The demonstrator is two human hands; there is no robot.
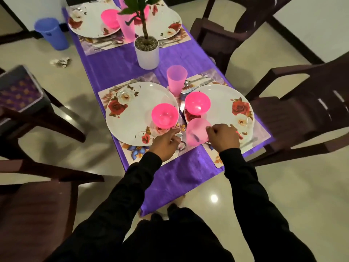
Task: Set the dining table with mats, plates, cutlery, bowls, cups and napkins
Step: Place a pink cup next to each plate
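1. The pale pink cup (197, 131) stands between the two near plates, just right of the left plate (139, 112), with the right hand (222, 138) curled round its side.
2. I'd set it down upright, clear of that plate's rim and the pink bowl (164, 115) on it.
3. The left hand (166, 142), at the plate's near edge, seems to pinch a spoon (179, 134); I can't tell for sure.
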